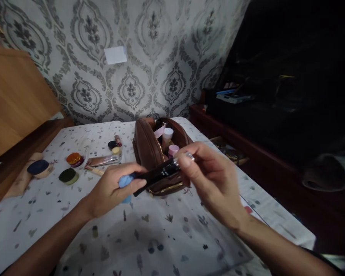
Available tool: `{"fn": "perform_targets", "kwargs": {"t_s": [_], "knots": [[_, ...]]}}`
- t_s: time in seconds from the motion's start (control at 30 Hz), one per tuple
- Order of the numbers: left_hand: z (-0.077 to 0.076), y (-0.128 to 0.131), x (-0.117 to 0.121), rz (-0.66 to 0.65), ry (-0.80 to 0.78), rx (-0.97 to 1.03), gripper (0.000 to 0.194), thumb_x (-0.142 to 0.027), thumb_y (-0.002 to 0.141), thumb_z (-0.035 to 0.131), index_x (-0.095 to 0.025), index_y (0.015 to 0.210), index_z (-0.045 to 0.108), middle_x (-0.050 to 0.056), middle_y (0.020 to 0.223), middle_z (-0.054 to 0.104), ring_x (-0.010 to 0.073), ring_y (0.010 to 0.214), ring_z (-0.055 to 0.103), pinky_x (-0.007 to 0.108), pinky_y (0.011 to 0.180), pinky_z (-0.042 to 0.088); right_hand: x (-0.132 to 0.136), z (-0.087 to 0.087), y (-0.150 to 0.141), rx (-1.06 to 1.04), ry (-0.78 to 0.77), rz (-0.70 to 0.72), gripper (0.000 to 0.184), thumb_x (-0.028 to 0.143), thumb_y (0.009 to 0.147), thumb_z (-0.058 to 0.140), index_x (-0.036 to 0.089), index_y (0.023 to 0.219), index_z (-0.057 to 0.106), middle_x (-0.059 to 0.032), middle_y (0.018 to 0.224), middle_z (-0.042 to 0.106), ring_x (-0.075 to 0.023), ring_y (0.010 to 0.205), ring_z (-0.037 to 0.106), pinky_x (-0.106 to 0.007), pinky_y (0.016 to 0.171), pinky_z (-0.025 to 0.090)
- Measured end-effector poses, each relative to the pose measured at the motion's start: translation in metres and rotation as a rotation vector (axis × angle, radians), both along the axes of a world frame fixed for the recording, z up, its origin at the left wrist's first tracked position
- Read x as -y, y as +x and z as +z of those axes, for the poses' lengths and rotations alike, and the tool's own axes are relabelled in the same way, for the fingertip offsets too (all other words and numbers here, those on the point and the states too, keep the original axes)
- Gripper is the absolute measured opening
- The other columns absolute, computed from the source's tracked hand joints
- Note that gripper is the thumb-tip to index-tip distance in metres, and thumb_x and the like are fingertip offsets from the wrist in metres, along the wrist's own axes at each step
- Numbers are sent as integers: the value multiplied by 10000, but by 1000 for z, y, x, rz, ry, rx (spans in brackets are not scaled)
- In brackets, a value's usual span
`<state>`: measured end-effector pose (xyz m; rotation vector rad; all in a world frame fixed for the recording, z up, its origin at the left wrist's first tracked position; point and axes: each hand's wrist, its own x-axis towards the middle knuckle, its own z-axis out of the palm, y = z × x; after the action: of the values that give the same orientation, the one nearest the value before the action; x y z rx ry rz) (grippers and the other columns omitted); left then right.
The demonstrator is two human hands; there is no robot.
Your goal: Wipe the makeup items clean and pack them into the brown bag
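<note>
A slim black cosmetic tube (161, 173) with a silvery end is held slantwise between both hands. My left hand (112, 188) is closed on its lower end and also holds a crumpled blue cloth or wipe (125, 181). At the other end, the fingers of my right hand (209, 180) pinch the silvery part. Just behind the tube stands an unzipped brown bag (145, 143). In its opening show a white-capped bottle (168, 133) and a pink-capped container (173, 150).
Left on the patterned tablecloth (143, 237) lie an orange-lidded jar (74, 159), a green-lidded jar (69, 176), a dark-lidded jar (40, 168) and a shiny flat tube (102, 161). A wooden panel (17, 99) borders the left; dark furniture (276, 168) stands right.
</note>
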<state>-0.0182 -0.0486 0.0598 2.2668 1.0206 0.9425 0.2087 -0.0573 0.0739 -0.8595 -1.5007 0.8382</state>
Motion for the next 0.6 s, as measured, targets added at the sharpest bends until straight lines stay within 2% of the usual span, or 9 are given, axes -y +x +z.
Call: {"fn": "perform_targets", "kwargs": {"t_s": [0.1,0.2,0.27,0.33,0.43,0.5,0.6], "knots": [[9,21,-15,79,335,-153,271,-305,1038,447,-183,1123,673,43,894,658,132,736,627,236,642,499,-5,14,22,8,134,-141,285,457,911,685,216,776,612,22,658,587,-92,498,469,-232,459,380],[11,31,-28,145,575,-424,325,-310,1045,426,-188,1243,653,51,922,615,98,560,505,236,486,398,-10,23,42,-5,229,-254,258,432,914,695,229,770,625,34,614,562,-92,463,457,-249,432,342],[9,31,-33,137,622,-536,345,-319,1050,408,-181,1256,647,57,939,610,85,506,463,235,428,344,-14,25,52,1,255,-307,244,416,937,674,238,775,630,36,587,542,-100,461,466,-264,434,335],[6,30,-33,120,616,-564,343,-313,1054,394,-172,1243,642,63,936,617,98,542,524,231,425,360,-18,27,59,9,275,-335,240,402,950,662,237,778,630,35,574,533,-99,460,468,-268,440,337],[-1,25,-30,144,630,-551,295,-287,1043,425,-187,1241,620,74,947,636,166,738,655,248,527,474,-28,28,62,21,315,-332,267,396,928,694,208,753,622,32,585,555,-75,445,463,-248,415,331],[-6,22,-27,161,650,-521,280,-246,1021,469,-210,1269,594,78,982,650,198,832,683,286,628,541,-36,28,61,61,306,-312,304,418,920,698,199,730,606,37,590,564,-60,444,472,-225,396,329],[-14,16,-24,178,651,-475,410,-186,982,516,-270,1383,527,77,1047,671,218,901,700,326,722,590,-51,25,55,173,242,-198,274,383,935,676,206,739,605,42,591,580,-62,469,529,-197,401,374]]}}
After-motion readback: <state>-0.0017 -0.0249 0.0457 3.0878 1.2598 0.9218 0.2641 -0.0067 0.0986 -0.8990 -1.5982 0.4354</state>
